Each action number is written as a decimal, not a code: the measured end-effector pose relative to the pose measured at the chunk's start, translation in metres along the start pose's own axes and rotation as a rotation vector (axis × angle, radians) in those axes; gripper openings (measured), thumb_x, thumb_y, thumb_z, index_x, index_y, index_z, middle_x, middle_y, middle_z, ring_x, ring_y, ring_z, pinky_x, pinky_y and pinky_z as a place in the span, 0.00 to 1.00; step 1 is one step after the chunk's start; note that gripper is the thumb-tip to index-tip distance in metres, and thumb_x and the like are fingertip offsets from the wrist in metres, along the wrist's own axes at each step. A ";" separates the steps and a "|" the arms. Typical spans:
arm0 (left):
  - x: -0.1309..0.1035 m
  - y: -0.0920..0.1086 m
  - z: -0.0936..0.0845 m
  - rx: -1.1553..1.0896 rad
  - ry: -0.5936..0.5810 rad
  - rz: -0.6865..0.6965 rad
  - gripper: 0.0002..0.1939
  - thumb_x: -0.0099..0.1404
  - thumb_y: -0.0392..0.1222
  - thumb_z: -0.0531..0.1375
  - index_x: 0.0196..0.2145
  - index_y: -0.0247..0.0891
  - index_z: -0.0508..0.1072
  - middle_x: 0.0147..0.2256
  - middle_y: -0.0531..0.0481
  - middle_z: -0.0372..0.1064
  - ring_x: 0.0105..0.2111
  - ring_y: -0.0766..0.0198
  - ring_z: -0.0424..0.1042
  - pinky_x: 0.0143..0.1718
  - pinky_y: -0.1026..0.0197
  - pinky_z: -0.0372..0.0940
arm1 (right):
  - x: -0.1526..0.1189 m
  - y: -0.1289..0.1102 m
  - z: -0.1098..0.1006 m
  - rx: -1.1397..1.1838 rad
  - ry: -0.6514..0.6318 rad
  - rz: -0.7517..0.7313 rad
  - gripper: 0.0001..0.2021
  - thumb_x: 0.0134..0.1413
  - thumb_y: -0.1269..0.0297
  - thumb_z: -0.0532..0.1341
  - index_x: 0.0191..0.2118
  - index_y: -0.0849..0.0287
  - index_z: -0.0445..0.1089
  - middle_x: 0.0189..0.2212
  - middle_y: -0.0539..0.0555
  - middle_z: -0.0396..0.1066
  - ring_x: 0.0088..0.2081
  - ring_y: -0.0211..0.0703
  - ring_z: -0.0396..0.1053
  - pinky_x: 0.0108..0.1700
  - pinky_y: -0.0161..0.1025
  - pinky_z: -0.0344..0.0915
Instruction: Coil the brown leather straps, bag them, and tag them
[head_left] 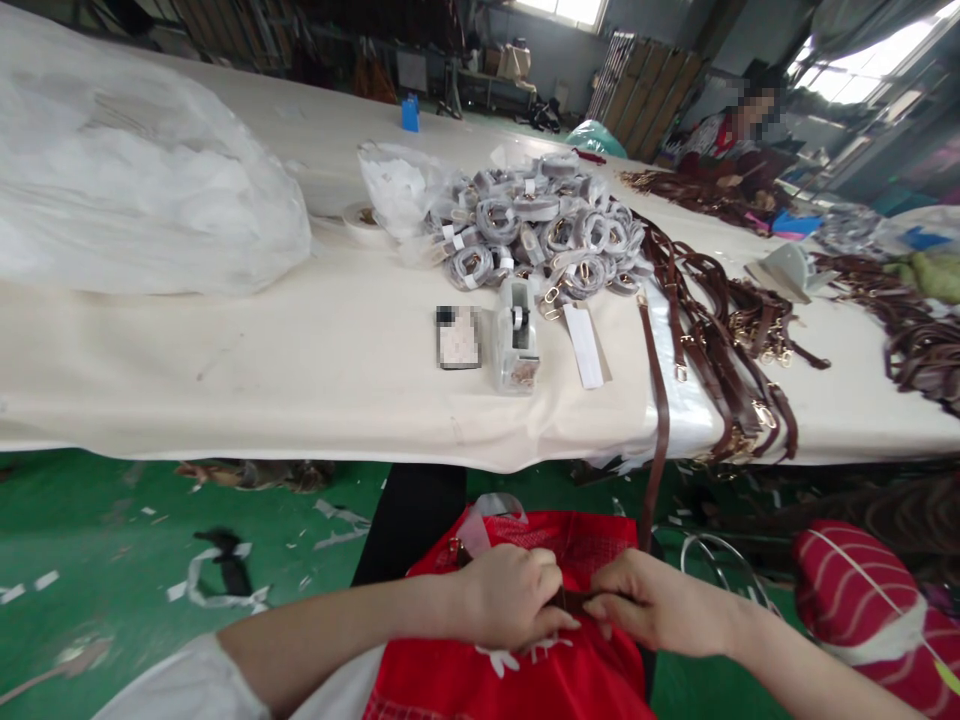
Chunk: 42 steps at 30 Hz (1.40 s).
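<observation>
Two hands hold a brown strap (576,600) before the table's (337,370) front edge — left hand (517,598) clamped on it, right hand (645,602) pinching it just beside, over a red apron (450,680). A hanging length (658,440) drops over that edge to the right hand; whether it's the same strap, I cannot tell. Toward the front edge sits a tape dispenser (516,345), wrapped coils (536,225) behind — loose straps (731,385) lie farther right.

The left grip (517,598) and right grip (646,600) hide most of the strap (573,600); far left beyond them, the view's edge cuts off a plastic bag (150,200).
</observation>
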<state>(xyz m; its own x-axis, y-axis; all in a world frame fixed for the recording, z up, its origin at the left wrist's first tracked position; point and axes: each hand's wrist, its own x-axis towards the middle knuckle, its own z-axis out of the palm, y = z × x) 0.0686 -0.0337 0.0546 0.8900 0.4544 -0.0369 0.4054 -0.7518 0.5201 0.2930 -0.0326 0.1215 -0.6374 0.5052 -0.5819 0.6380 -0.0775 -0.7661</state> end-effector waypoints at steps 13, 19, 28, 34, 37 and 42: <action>0.004 0.001 0.001 0.040 -0.081 -0.005 0.21 0.72 0.54 0.53 0.38 0.32 0.73 0.36 0.42 0.75 0.34 0.54 0.77 0.31 0.58 0.72 | 0.016 0.021 0.026 -0.087 0.234 0.021 0.20 0.61 0.61 0.57 0.18 0.59 0.55 0.18 0.43 0.49 0.22 0.32 0.47 0.23 0.34 0.44; 0.005 0.004 0.003 0.025 -0.112 -0.027 0.21 0.73 0.53 0.53 0.39 0.31 0.73 0.37 0.40 0.74 0.35 0.52 0.77 0.32 0.55 0.73 | 0.019 0.019 0.034 -0.092 0.256 0.006 0.21 0.60 0.61 0.58 0.17 0.59 0.54 0.17 0.43 0.47 0.21 0.32 0.46 0.22 0.34 0.42; 0.014 -0.019 -0.035 -0.288 0.285 -0.245 0.13 0.68 0.50 0.60 0.41 0.37 0.71 0.40 0.47 0.72 0.39 0.56 0.74 0.42 0.56 0.69 | -0.014 -0.009 -0.040 -0.301 0.562 -0.039 0.09 0.57 0.58 0.65 0.40 0.56 0.75 0.33 0.52 0.74 0.34 0.45 0.69 0.36 0.37 0.64; 0.018 -0.030 -0.054 -0.434 0.611 -0.291 0.05 0.68 0.41 0.57 0.35 0.38 0.68 0.33 0.50 0.68 0.35 0.60 0.68 0.38 0.60 0.64 | -0.004 0.016 -0.023 0.180 0.788 -0.160 0.29 0.65 0.42 0.52 0.25 0.60 0.75 0.24 0.57 0.73 0.27 0.46 0.69 0.32 0.41 0.65; 0.018 -0.024 -0.051 -0.497 0.624 -0.197 0.03 0.66 0.39 0.57 0.36 0.38 0.69 0.34 0.50 0.67 0.35 0.61 0.67 0.37 0.61 0.63 | 0.030 0.022 0.010 0.862 0.452 -0.221 0.34 0.57 0.32 0.53 0.41 0.60 0.79 0.36 0.60 0.78 0.34 0.48 0.74 0.38 0.42 0.68; 0.020 -0.012 -0.040 -0.518 0.446 -0.175 0.03 0.64 0.39 0.59 0.34 0.38 0.70 0.34 0.49 0.68 0.33 0.62 0.66 0.35 0.63 0.61 | 0.060 0.013 0.015 1.488 0.712 -0.412 0.27 0.52 0.38 0.64 0.47 0.54 0.77 0.41 0.56 0.79 0.41 0.47 0.75 0.45 0.41 0.70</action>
<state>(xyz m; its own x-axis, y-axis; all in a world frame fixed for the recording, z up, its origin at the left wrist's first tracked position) 0.0735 0.0032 0.0816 0.6055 0.7837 0.1387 0.2842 -0.3758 0.8821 0.2565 -0.0161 0.0719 -0.0748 0.9211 -0.3821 -0.6986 -0.3219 -0.6390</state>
